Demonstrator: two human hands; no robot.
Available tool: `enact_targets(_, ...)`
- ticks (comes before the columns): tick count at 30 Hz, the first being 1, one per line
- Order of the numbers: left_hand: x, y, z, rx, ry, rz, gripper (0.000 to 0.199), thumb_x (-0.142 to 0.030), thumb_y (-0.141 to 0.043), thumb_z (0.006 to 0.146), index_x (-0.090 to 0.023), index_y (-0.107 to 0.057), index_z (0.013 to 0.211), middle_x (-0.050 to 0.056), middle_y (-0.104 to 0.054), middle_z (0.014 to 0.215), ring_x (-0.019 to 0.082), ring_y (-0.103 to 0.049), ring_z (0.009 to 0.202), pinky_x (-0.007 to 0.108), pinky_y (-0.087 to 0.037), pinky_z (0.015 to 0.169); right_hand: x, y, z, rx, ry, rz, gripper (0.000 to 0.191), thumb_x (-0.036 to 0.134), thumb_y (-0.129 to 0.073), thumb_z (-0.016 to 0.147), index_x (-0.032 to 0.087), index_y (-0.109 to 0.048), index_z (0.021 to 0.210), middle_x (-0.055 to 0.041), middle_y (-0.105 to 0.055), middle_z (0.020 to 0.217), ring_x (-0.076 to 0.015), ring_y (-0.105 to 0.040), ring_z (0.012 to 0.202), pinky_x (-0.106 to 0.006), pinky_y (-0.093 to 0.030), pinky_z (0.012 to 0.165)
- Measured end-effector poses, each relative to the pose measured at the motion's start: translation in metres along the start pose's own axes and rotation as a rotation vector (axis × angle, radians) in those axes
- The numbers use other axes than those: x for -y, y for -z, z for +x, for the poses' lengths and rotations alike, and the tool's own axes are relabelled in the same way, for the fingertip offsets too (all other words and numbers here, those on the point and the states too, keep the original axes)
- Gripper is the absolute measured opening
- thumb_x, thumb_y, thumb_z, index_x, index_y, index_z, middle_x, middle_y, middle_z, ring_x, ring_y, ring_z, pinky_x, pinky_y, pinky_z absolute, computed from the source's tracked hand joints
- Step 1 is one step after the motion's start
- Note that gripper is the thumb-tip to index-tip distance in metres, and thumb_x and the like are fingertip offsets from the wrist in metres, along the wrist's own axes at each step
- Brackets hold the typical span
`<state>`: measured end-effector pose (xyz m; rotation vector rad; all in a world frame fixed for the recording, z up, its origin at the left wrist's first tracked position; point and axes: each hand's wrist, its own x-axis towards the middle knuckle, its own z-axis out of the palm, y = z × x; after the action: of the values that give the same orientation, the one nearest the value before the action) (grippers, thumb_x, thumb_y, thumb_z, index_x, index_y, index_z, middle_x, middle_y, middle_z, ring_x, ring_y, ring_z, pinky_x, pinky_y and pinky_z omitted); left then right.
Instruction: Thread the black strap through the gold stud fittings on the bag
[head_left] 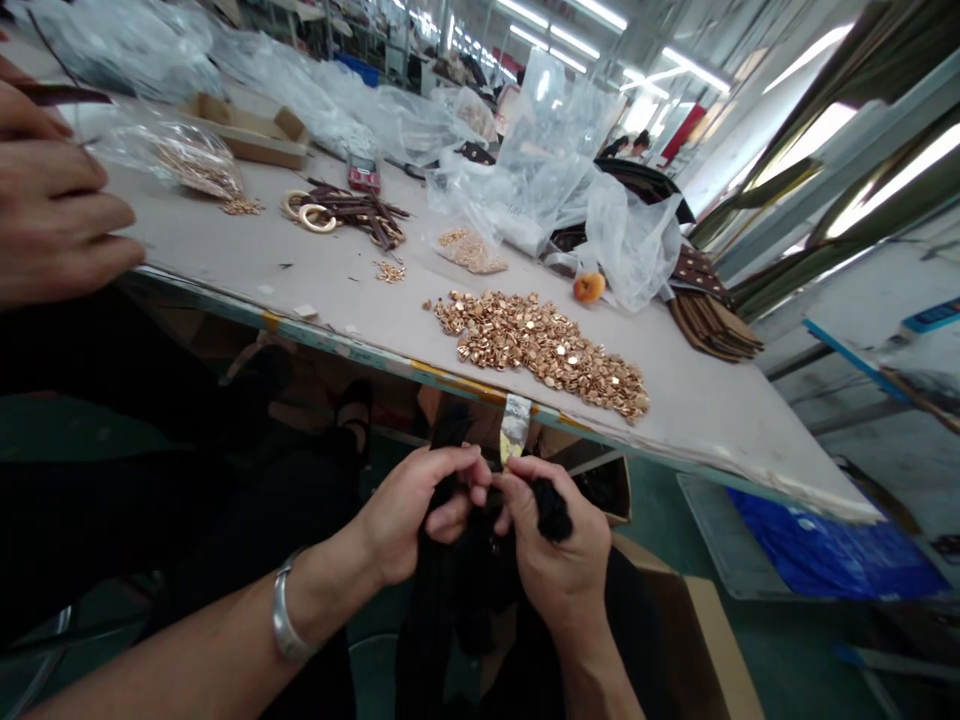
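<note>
Just off the table edge, my left hand (424, 505) has its thumb and fingers pinched together; whatever is between them is too small to make out. My right hand (559, 545) is closed around black material (553, 510), its thumb and index fingertips meeting near my left fingertips. A whitish-yellow strip (515, 425) rises from the table edge just above my right fingertips. Beyond the hands, a long pile of small gold-coloured metal pieces (540, 345) lies on the grey table (360, 320).
Another person's hand (56, 190) is at the left. Dark strips with rings (352, 212), a bag of small pieces (199, 160), an orange fruit (589, 288), plastic bags (525, 190) and stacked brown pieces (712, 322) lie on the table. A cardboard box (701, 640) stands below right.
</note>
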<state>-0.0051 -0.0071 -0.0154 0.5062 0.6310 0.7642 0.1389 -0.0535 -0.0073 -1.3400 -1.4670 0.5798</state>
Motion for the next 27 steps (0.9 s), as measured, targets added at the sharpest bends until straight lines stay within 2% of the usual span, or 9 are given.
enact_targets(4, -0.001, 0.001, -0.001, 0.022, 0.029, -0.031, 0.021, -0.029, -0.058, 0.081, -0.012, -0.063, 0.069, -0.002, -0.056, 0.058, -0.001, -0.029, 0.032, 0.014, -0.021, 0.038, 0.001, -0.004, 0.002, -0.053, -0.02, 0.007, 0.01, 0.023, -0.063, 0.094, 0.021, -0.067, 0.103, 0.006, -0.062, 0.061, -0.0084, -0.058, 0.046, -0.016, -0.047, 0.047)
enact_targets(10, -0.001, -0.002, -0.005, 0.067, 0.162, 0.01, 0.016, -0.025, -0.069, 0.073, -0.014, -0.057, 0.072, -0.003, -0.055, 0.059, -0.002, -0.027, 0.034, 0.013, -0.016, 0.037, 0.005, -0.001, 0.005, -0.039, -0.112, 0.014, 0.011, 0.03, -0.064, 0.093, 0.02, -0.069, 0.096, 0.0038, -0.063, 0.063, -0.0103, -0.055, 0.047, -0.019, -0.044, 0.044)
enact_targets(13, 0.001, -0.003, -0.005, 0.073, 0.18, -0.017, 0.018, -0.025, -0.07, 0.071, -0.015, -0.056, 0.074, -0.004, -0.054, 0.057, -0.002, -0.026, 0.033, 0.014, -0.016, 0.037, 0.004, -0.001, 0.004, -0.051, -0.046, -0.016, 0.01, 0.028, -0.063, 0.093, 0.021, -0.069, 0.097, 0.0003, -0.069, 0.077, -0.0142, -0.064, 0.062, -0.023, -0.052, 0.058)
enact_targets(16, 0.002, -0.003, -0.005, 0.056, 0.146, 0.001, 0.019, -0.025, -0.071, 0.069, -0.015, -0.055, 0.072, -0.005, -0.052, 0.057, -0.002, -0.025, 0.033, 0.014, -0.016, 0.037, 0.003, -0.004, 0.004, -0.07, 0.016, -0.054, 0.009, 0.025, -0.062, 0.093, 0.023, -0.07, 0.097, -0.0006, -0.071, 0.085, -0.0158, -0.066, 0.073, -0.025, -0.053, 0.069)
enact_targets(22, 0.002, -0.002, -0.005, 0.063, 0.117, 0.018, 0.017, -0.023, -0.07, 0.069, -0.016, -0.055, 0.073, -0.006, -0.05, 0.057, -0.002, -0.024, 0.034, 0.014, -0.015, 0.037, 0.002, -0.003, 0.014, -0.055, -0.174, 0.093, 0.014, 0.033, -0.065, 0.09, 0.02, -0.07, 0.093, 0.0013, -0.066, 0.07, -0.0139, -0.06, 0.061, -0.023, -0.049, 0.057)
enact_targets(27, 0.002, -0.002, -0.008, 0.11, 0.191, 0.064, 0.02, -0.024, -0.073, 0.068, -0.016, -0.054, 0.07, -0.007, -0.046, 0.053, -0.001, -0.021, 0.035, 0.015, -0.012, 0.037, 0.006, 0.009, 0.016, -0.002, -0.177, 0.24, 0.023, 0.026, -0.077, 0.08, 0.022, -0.073, 0.102, 0.0047, -0.061, 0.065, -0.0103, -0.055, 0.053, -0.019, -0.045, 0.05)
